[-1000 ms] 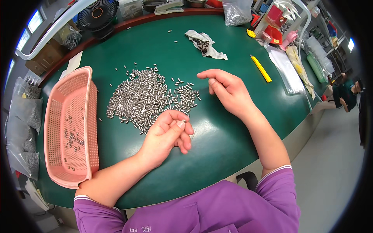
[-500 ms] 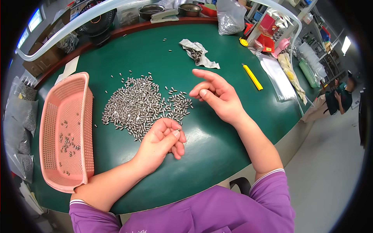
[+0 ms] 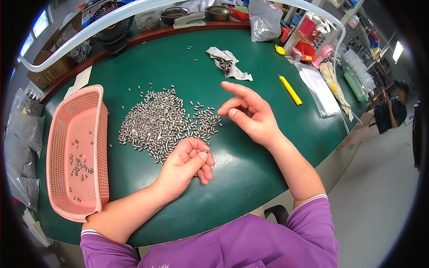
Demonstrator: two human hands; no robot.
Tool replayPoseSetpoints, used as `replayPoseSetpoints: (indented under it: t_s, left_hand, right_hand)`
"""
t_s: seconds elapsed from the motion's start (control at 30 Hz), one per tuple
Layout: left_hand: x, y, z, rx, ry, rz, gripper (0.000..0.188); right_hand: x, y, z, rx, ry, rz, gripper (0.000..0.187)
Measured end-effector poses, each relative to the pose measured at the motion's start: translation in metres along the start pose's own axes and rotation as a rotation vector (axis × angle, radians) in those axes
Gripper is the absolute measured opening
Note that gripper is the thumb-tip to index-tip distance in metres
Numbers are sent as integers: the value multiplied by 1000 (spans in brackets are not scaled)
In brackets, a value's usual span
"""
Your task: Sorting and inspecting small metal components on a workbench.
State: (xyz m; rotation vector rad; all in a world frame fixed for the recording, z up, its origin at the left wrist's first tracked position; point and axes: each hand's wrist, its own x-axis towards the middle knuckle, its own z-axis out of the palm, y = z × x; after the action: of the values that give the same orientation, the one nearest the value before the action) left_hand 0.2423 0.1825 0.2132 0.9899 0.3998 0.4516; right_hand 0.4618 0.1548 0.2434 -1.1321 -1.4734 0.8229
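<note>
Currently, the left hand point(image 3: 185, 161) has its grip closed, thumb against forefinger, on a small metal piece point(image 3: 206, 152) that barely shows, just in front of the pile of similar pieces point(image 3: 154, 120) on the green tabletop point(image 3: 241, 192). Near the pile's right side, the right hand point(image 3: 252, 117) has its grip loosely open, forefinger stretched leftward. Left of the pile stands a pink basket point(image 3: 103, 156) with scattered pieces inside, while a yellow cutter point(image 3: 290, 90) and a crumpled cloth point(image 3: 243, 76) lie beyond the right hand.
</note>
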Motion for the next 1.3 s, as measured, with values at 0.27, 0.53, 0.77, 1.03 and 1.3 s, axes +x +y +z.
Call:
replayPoseSetpoints:
  t_s: [0.27,0.53,0.77,1.03,1.3]
  left_hand:
    - [-1,1,1,-58,37,8,16]
    - [1,6,3,14,97,25,28]
    - [0,3,3,41,106,29,28]
    - [0,3,3,132,66,-40,14]
    - [-4,9,17,317,118,-108,11]
  right_hand:
    - [-3,-10,9,-27,-9,97,50]
    - [-11,-11,26,-173,-172,-1,57]
    - [-16,-14,35,-247,-238,-128,63]
    - [-19,-25,33,-300,-397,-66,70]
    - [-21,-29,27,-449,-476,-144,69]
